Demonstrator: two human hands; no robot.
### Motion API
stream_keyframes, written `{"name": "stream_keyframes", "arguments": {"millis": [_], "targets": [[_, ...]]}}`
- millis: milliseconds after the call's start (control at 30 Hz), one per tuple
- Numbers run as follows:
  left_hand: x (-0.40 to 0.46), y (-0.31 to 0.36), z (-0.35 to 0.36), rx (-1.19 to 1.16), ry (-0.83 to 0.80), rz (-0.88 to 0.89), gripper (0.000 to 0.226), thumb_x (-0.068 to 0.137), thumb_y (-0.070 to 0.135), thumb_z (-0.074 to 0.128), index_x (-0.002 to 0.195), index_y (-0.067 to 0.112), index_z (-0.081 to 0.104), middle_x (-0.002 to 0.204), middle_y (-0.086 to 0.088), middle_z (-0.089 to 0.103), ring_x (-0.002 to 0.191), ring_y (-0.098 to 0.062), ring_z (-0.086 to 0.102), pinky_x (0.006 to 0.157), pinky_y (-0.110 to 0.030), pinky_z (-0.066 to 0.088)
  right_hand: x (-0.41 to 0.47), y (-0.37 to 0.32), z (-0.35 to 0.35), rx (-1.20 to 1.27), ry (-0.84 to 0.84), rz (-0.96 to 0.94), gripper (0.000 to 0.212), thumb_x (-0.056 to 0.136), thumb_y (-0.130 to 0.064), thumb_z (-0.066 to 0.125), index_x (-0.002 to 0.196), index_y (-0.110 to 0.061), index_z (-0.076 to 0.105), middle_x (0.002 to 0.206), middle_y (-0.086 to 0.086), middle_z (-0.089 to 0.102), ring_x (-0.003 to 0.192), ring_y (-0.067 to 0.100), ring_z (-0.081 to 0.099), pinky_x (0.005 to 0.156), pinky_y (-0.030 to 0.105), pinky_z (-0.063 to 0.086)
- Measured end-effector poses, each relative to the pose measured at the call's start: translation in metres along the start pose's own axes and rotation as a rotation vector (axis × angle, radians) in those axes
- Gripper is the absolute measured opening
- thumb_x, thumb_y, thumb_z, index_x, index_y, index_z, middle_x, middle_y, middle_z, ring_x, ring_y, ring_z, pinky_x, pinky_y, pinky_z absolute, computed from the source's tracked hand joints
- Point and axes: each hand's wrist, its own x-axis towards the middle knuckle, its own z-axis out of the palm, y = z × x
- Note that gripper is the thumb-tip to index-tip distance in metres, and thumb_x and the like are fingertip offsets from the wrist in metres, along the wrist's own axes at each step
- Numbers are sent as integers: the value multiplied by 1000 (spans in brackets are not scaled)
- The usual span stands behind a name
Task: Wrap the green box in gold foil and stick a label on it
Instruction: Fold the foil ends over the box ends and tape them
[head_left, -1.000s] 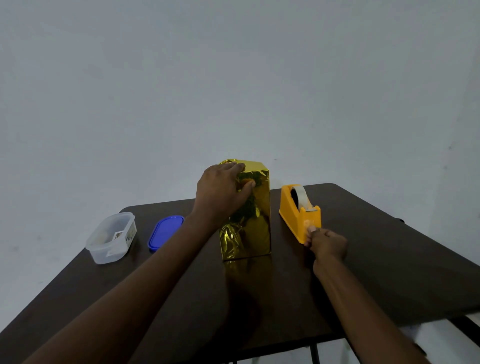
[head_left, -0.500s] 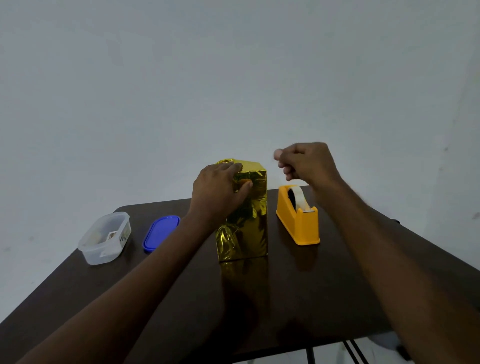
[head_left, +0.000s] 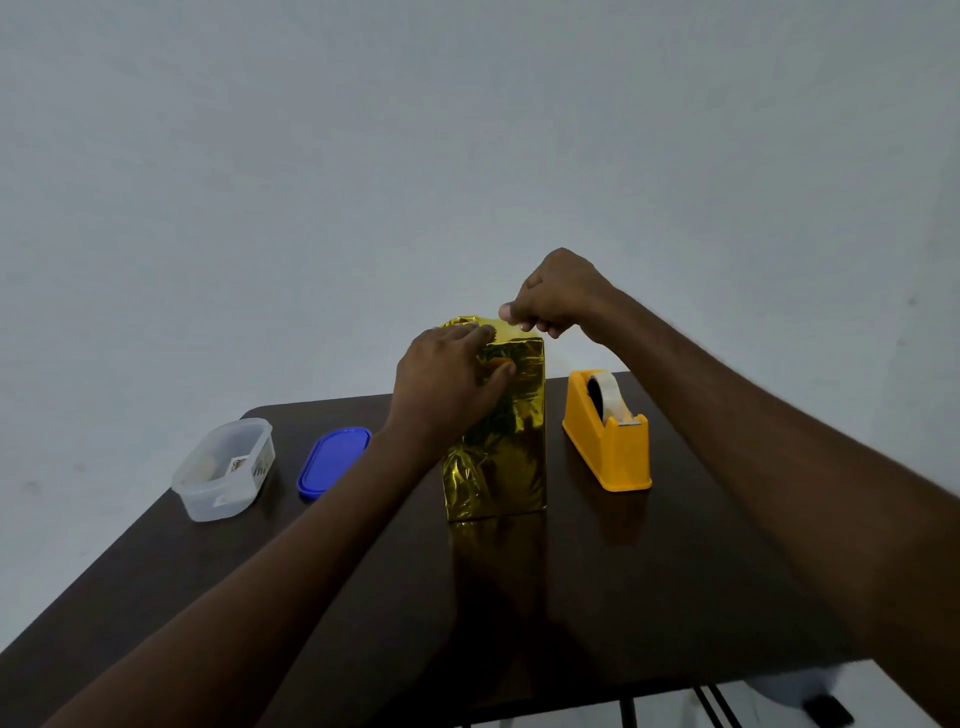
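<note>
While our left hand (head_left: 447, 379) lies on the upper left side of the tall box wrapped in shiny gold foil (head_left: 498, 441), we keep that box standing upright near the middle of the dark brown bench (head_left: 597, 597). Our left fingers reach over the top edge of the box and our thumb presses on its front face. Our right hand (head_left: 556, 296) is just above the top of the box, its fingers curled in tight and pinched together; we cannot tell if a bit of tape is between them. To the right of the box sits an orange plastic tape holder (head_left: 610, 441) with a roll of clear tape (head_left: 608, 392). To the left lie a flat blue oval lid (head_left: 332, 461) and, farther left, a clear plastic tub (head_left: 224, 470) with small things inside.
</note>
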Motion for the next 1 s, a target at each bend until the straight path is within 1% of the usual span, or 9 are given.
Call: {"name": "stream_keyframes", "arguments": {"millis": [200, 300, 433, 500, 667, 800, 900, 967, 1000], "targets": [[-2, 1, -3, -2, 6, -5, 54, 88, 53, 54, 126, 17, 63, 122, -1, 67, 111, -24, 61, 86, -34, 47, 13, 2, 1, -52, 5, 49, 18, 82, -19, 76, 78, -1, 73, 64, 5, 67, 49, 10, 55, 53, 23, 51], [-2, 3, -4, -1, 12, -6, 52, 89, 52, 57, 126, 16, 64, 121, -1, 67, 110, -24, 61, 86, -34, 47, 16, 4, 1, -72, 3, 51, 18, 82, -18, 76, 78, -1, 73, 70, 9, 70, 53, 12, 57, 57, 25, 53], [-2, 3, -4, -6, 11, -13, 51, 89, 52, 56, 126, 17, 63, 122, 0, 67, 112, -23, 60, 87, -33, 47, 19, 5, 4, -117, -13, 35, 20, 82, -18, 77, 78, 2, 75, 71, 11, 71, 53, 14, 57, 55, 25, 51], [-2, 2, -4, -5, 12, -16, 52, 89, 52, 56, 127, 18, 62, 123, 1, 66, 113, -22, 60, 88, -33, 46, 21, 6, 6, -144, 4, 23, 21, 80, -18, 77, 79, 3, 76, 74, 14, 73, 56, 16, 60, 58, 26, 54], [-3, 2, -4, -8, 22, -7, 50, 89, 52, 57, 126, 18, 64, 122, 2, 67, 112, -21, 60, 87, -32, 46, 23, 7, 9, -204, 18, 5, 28, 78, -24, 79, 82, 4, 75, 71, 12, 70, 56, 18, 60, 61, 28, 54], [-2, 2, -4, -7, 20, -6, 51, 88, 52, 55, 125, 19, 64, 118, 2, 68, 109, -21, 61, 85, -31, 46, 21, 3, 9, -343, -7, -44, 37, 78, -37, 79, 84, -2, 74, 73, 9, 71, 53, 17, 61, 61, 27, 53], [-2, 2, -4, -6, 11, -4, 52, 89, 54, 53, 126, 19, 63, 118, 2, 68, 108, -21, 61, 84, -31, 46, 19, 2, 12, -448, 36, -65, 41, 75, -44, 79, 86, -6, 67, 65, 2, 59, 56, 16, 56, 63, 30, 50], [-3, 1, -4, -2, 13, -6, 51, 89, 53, 54, 127, 19, 63, 119, 2, 68, 110, -21, 61, 85, -31, 46, 16, 4, 11, -514, 69, -40, 43, 76, -48, 76, 79, -10, 56, 67, -1, 52, 65, 17, 53, 66, 31, 44], [-3, 1, -5, 0, 13, -5, 51, 90, 53, 55, 128, 19, 62, 121, 2, 67, 111, -21, 60, 86, -32, 46, 16, 7, 10, -497, 54, -12, 44, 77, -49, 75, 74, -11, 53, 66, 0, 52, 64, 16, 52, 65, 31, 43]]}}
